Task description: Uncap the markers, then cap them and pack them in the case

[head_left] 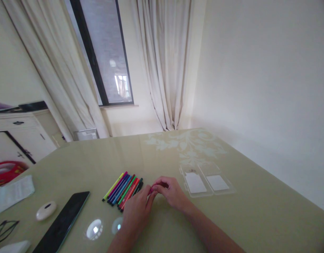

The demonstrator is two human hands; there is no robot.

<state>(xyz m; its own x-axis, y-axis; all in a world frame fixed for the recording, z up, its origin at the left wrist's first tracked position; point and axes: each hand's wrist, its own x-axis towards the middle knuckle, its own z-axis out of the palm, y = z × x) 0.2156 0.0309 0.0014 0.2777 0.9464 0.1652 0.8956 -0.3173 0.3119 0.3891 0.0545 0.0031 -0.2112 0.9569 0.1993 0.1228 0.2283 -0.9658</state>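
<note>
My left hand (137, 207) and my right hand (170, 191) meet at the fingertips just above the table. Between them shows a small magenta object (150, 190), pinched from both sides. Most of it is hidden by the fingers, so its kind cannot be made out. Right beside my left hand lies a row of felt-tip markers (122, 189) in yellow, purple, blue, green, red and black, side by side and slanting. My left hand covers part of the nearest ones. To the right of my right hand lies an opened clear plastic case (209, 193) with white cards (195, 182) in it.
On the left of the green table (257, 211) lie a black phone or tablet (64, 221), a white oval object (46, 211), a face mask (15, 193), glasses (5, 231) and a red object (9, 172). A wall (270, 88) borders the right edge.
</note>
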